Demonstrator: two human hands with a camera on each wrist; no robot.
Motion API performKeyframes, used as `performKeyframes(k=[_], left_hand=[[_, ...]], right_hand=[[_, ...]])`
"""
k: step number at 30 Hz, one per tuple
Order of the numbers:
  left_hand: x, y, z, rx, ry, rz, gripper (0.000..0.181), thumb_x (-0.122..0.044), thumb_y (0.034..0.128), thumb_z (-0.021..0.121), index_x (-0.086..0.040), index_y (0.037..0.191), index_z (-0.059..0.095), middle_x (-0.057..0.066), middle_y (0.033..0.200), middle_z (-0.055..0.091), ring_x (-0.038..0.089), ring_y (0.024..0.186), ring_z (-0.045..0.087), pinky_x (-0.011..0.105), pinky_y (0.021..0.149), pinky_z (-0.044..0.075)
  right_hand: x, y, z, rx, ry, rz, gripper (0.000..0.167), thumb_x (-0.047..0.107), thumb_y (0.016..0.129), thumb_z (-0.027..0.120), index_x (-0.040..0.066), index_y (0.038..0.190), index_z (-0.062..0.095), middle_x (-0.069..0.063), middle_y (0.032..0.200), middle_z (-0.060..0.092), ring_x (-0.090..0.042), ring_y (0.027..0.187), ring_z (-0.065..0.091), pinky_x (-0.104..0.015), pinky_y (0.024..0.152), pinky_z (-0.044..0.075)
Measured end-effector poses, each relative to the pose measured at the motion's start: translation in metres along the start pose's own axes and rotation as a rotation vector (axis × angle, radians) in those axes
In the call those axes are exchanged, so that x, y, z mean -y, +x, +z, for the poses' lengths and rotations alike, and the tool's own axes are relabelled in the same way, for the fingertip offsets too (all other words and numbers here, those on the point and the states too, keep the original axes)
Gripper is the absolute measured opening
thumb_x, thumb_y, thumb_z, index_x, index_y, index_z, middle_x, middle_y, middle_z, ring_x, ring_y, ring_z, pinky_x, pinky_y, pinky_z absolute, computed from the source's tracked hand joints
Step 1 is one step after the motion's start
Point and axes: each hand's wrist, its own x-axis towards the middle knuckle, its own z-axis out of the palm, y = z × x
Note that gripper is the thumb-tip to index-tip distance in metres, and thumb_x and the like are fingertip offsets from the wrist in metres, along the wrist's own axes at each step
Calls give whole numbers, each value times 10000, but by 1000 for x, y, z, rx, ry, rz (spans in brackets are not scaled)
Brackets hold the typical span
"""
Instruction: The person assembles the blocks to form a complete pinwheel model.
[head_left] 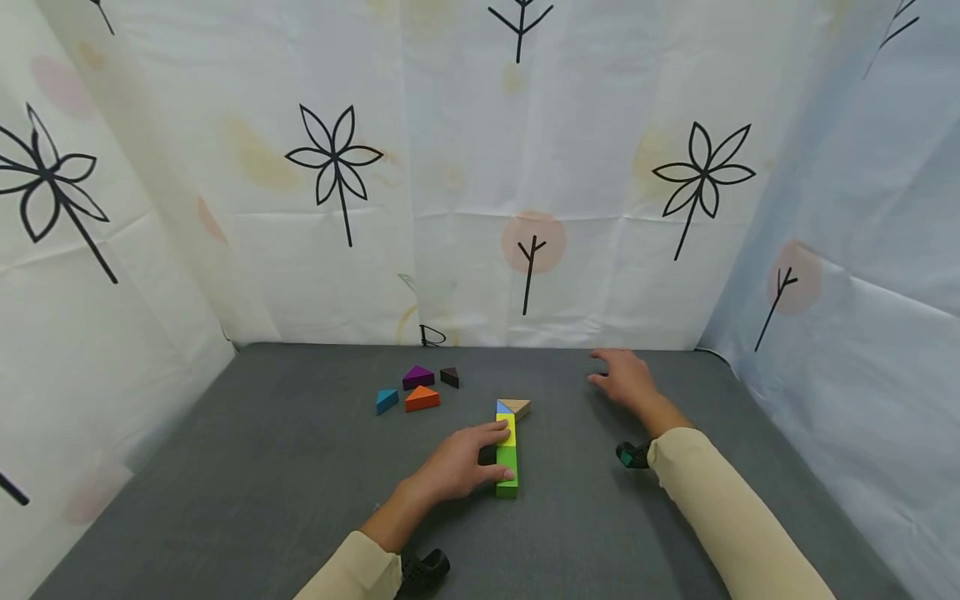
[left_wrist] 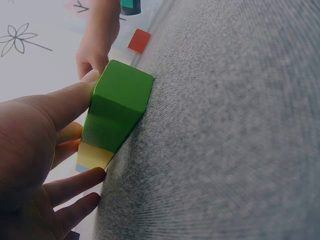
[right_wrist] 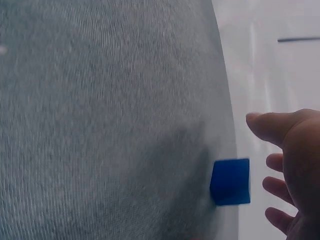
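A row of blocks runs away from me on the table: a green block, a yellow block, and at the far end a small blue triangle beside a natural-wood triangle. My left hand lies along the row's left side. Its thumb touches the green block and a forefinger the yellow one; the fingers are loosely extended. Farther off to the right, my right hand hovers with fingers spread. A blue block stands close to its fingers in the right wrist view, nearly hidden in the head view.
To the left of the row lie a purple triangle, a dark brown triangle, an orange triangle and a teal triangle. A red block shows in the left wrist view. Patterned cloth encloses the grey table.
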Motion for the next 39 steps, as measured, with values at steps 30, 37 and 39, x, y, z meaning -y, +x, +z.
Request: performKeyframes(k=[30,37,39], left_hand=[[-1,1,0,5,5,-4,652,-454,867,711,-193,1432,516,-68,1503,411,206,1373,380,473,1084,333],[-1,0,1,1,2,-1,650,-452,872,706,-186,1433,514,-58,1505,410,219,1373,379,483,1083,329],[-1,1,1,0,0,-1,651,-451,872,706,-183,1433,514,-57,1505,410,216,1374,378,480,1085,328]], right_hand=[[-8,1,1,34,48,-27,208,16,934,623,-45,1130,661,-229,1144,638,-411,1088,572,-533,899,463],[-2,6,2,1,24,-37,173,49,928,650,-33,1076,684,-200,1081,666,-385,1042,598,-514,881,476],[1,7,1,-6,16,-43,162,51,928,652,-31,1064,685,-190,1057,671,-374,1015,608,-504,864,486]])
